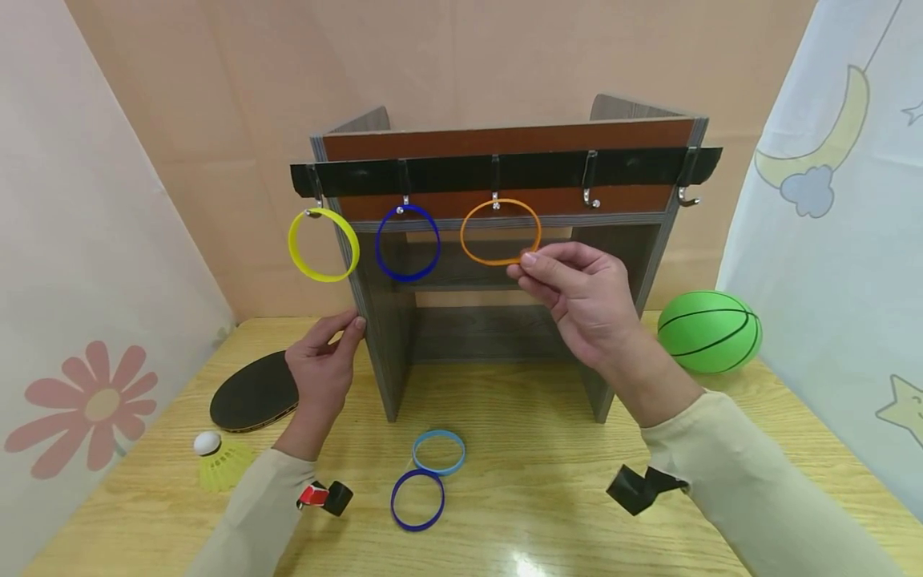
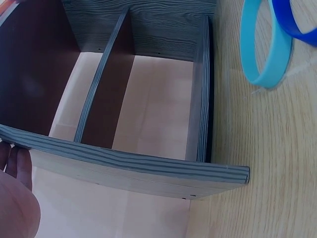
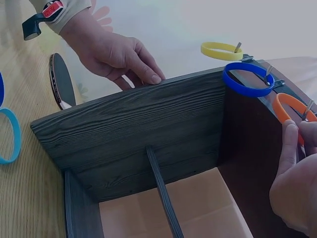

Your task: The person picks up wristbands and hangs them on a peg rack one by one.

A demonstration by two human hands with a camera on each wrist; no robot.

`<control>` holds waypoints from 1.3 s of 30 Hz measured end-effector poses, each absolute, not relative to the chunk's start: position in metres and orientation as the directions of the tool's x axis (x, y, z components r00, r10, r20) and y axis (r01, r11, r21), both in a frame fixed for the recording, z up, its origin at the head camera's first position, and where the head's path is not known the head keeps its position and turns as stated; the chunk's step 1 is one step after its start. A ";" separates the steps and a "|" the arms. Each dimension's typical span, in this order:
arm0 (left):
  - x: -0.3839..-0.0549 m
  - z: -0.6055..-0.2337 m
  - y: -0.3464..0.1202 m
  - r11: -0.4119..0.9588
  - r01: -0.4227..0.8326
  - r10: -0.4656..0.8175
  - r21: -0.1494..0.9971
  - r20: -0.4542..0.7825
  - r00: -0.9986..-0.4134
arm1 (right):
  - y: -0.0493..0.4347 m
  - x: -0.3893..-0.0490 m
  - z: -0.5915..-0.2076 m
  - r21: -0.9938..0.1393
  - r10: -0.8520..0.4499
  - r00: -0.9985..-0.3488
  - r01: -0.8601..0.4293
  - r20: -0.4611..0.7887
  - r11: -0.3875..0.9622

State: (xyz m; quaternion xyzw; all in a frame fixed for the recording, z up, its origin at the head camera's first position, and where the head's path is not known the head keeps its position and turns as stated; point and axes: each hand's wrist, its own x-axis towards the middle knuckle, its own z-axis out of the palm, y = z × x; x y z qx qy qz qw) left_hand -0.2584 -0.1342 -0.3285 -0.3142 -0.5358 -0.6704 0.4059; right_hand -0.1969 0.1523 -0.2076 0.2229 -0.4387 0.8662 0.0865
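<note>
My right hand [image 1: 587,300] pinches the lower right of an orange silicone wristband [image 1: 463,232] between thumb and fingers. The band's top overlaps the middle hook [image 1: 496,202]; in the right wrist view, the hook passes into the orange loop [image 3: 282,106]. My left hand [image 1: 324,361] holds the left side panel of a grey wooden shelf [image 1: 375,336], thumb at its front edge and fingers along the outer side. A yellow wristband [image 1: 353,244] hangs on the leftmost hook and a dark blue wristband [image 1: 378,248] on the second one.
Two hooks at the right, one a bent metal hook [image 1: 688,199], carry nothing. A light blue wristband [image 1: 461,457] and another dark blue wristband [image 1: 441,505] lie on the table before the shelf. Left are a paddle [image 1: 252,393] and shuttlecock [image 1: 223,463]; right, a green ball [image 1: 710,332].
</note>
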 end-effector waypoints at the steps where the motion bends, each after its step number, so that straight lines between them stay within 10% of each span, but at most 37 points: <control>1: -0.258 -0.328 -0.134 -0.095 0.881 -0.208 0.463 0.857 -0.472 | 0.152 -0.197 -0.208 -0.723 -0.049 -0.885 -0.344 0.462 -0.599; 39: -0.257 -0.328 -0.133 -0.073 0.884 -0.217 0.461 0.858 -0.465 | 0.146 -0.182 -0.309 -0.987 -0.204 -0.969 -0.120 0.140 -0.107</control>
